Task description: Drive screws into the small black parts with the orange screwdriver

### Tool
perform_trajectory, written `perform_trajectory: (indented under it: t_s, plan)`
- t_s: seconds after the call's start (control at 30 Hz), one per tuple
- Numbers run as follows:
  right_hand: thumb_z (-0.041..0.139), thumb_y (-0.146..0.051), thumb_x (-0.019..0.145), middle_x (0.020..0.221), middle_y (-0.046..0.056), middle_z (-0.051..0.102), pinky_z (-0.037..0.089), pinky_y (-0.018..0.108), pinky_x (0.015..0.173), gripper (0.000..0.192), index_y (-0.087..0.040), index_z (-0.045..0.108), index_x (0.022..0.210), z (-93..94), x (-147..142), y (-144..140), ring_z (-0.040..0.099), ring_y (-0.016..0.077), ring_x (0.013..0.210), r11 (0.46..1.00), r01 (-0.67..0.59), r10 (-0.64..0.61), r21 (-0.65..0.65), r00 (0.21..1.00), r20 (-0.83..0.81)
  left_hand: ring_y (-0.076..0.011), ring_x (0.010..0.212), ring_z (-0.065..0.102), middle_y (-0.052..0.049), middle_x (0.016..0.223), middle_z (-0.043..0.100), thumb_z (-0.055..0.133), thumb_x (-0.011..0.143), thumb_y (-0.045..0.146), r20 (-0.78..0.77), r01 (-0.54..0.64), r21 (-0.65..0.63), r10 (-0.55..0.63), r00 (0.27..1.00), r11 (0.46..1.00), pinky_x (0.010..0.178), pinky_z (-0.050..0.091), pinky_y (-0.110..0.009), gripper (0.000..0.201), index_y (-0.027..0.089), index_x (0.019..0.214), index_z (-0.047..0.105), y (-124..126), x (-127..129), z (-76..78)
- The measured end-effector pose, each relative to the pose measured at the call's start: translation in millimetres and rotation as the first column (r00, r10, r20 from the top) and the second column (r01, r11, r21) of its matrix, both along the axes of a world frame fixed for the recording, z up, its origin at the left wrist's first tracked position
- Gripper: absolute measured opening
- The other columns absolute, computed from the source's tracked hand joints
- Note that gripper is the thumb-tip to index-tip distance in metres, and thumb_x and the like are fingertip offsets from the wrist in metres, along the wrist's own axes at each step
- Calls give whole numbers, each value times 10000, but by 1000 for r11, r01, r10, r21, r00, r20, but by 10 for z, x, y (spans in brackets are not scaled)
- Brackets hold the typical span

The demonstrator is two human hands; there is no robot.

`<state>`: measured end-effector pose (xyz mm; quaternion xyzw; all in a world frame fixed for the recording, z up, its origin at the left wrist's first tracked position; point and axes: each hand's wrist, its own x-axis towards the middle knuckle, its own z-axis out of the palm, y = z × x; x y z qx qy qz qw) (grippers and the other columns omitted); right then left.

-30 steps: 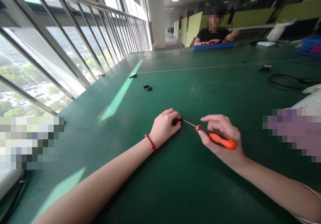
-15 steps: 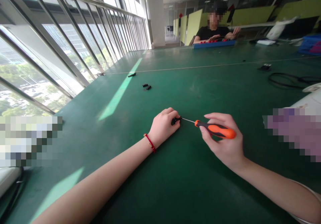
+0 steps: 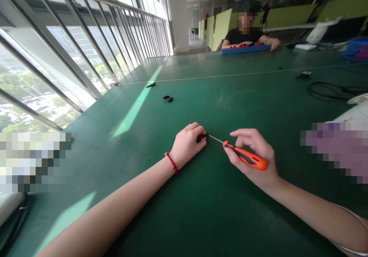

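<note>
— Orange and black, that handle: the screwdriver point(image 3: 245, 158) sits in the right hand point(image 3: 255, 161), fingers point(image 3: 244, 133) curled round the grip with the forefinger stretched out above it. The thin shaft runs left and a little far, its tip meeting the small black part point(image 3: 200, 137).

— And the left hand point(image 3: 186, 145)?

— Resting on the green bench point(image 3: 230, 107), near the middle, fingers pressed together and pinching that black part against the surface (a red cord point(image 3: 171, 163) loops the wrist). Most of the part is hidden under the fingertips, so I cannot tell its shape.

— Anything different from a moment ago?

— The handle. Half a second back it lay nearly level; now its rear end dips toward the near edge, as it did a second ago. The tip has not left the part, and the left hand has hardly shifted. I'd judge the wrist is rolling back and forth, so the turning is under way rather than done.

— What else is about?

— Two little black pieces point(image 3: 168, 98) lie farther off to the left, another black piece point(image 3: 150, 84) beyond them, a coil of black cable point(image 3: 330, 90) on the right. At the far end another person point(image 3: 244, 34) sits behind a blue tray point(image 3: 245, 49).
</note>
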<state>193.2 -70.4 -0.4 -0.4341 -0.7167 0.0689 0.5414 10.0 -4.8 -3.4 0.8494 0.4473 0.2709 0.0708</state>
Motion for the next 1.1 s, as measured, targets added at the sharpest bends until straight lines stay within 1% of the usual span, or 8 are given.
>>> perform_trajectory:
  t_s: [0.07, 0.23, 0.37, 0.53, 0.67, 0.83, 1.0, 1.1]
  plan:
    - [635, -196, 762, 704, -7, 579, 505, 343, 694, 171, -243, 565, 911, -9, 5, -2, 593, 170, 707, 999, 33, -33, 6, 999, 37, -152, 808, 597, -23, 896, 627, 541, 785, 185, -1, 0, 5, 0, 1000, 1000, 695, 479, -252, 67, 185, 804, 605, 0, 1, 2]
    - [659, -191, 721, 768, 0, 556, 521, 348, 697, 409, -226, 502, 1097, -11, 4, -6, 588, 165, 701, 1000, 9, -8, 20, 996, -83, -155, 813, 598, -24, 891, 627, 547, 779, 182, -6, -6, 6, 6, 1000, 1000, 693, 478, -252, 58, 186, 795, 602, -1, 4, 1]
    - [624, -178, 768, 646, -34, 561, 498, 321, 673, 158, -241, 571, 904, -12, 0, -6, 568, 131, 598, 1000, 14, -14, -9, 999, 37, -152, 814, 598, -25, 903, 630, 542, 785, 186, -8, 3, 3, -3, 1000, 1000, 698, 480, -251, 66, 191, 804, 605, 5, 0, -5]
    - [663, -187, 715, 798, 6, 564, 511, 346, 702, 414, -231, 514, 1099, -21, 5, -7, 592, 164, 714, 998, 60, -58, 31, 996, -71, -154, 814, 598, -24, 897, 631, 544, 781, 184, -15, -1, 4, 1, 1000, 1000, 691, 478, -253, 64, 191, 796, 605, 13, -2, -13]
    - [640, -187, 757, 717, -17, 595, 505, 324, 676, 157, -242, 579, 891, -10, -2, -21, 577, 131, 605, 999, 25, -26, 20, 999, 46, -153, 812, 598, -25, 901, 630, 543, 784, 186, -13, -2, 3, 2, 1000, 1000, 698, 481, -253, 67, 191, 805, 606, 12, -2, -12]
    - [674, -186, 714, 819, 22, 574, 526, 350, 708, 409, -229, 528, 1095, -1, -7, -22, 592, 175, 746, 998, 50, -46, 45, 996, -74, -154, 810, 599, -24, 894, 631, 546, 781, 184, -14, -2, 3, 2, 1000, 1000, 692, 483, -254, 62, 188, 802, 604, 5, 0, -6]
    - [623, -202, 779, 670, -17, 609, 494, 350, 700, 96, -242, 600, 862, 2, 3, -28, 580, 149, 631, 1000, 21, -21, -11, 997, 74, -151, 815, 601, -24, 898, 633, 548, 785, 184, -14, -1, 2, 1, 1000, 1000, 714, 488, -254, 67, 192, 815, 607, 3, 4, -6]
    - [633, -173, 743, 827, 21, 613, 514, 337, 693, 315, -239, 565, 1044, -16, 3, -17, 603, 174, 751, 999, 46, -46, 8, 999, -27, -153, 812, 602, -23, 897, 634, 549, 783, 184, -22, -7, 6, 7, 1000, 1000, 695, 484, -253, 60, 192, 802, 605, 8, 2, -10]
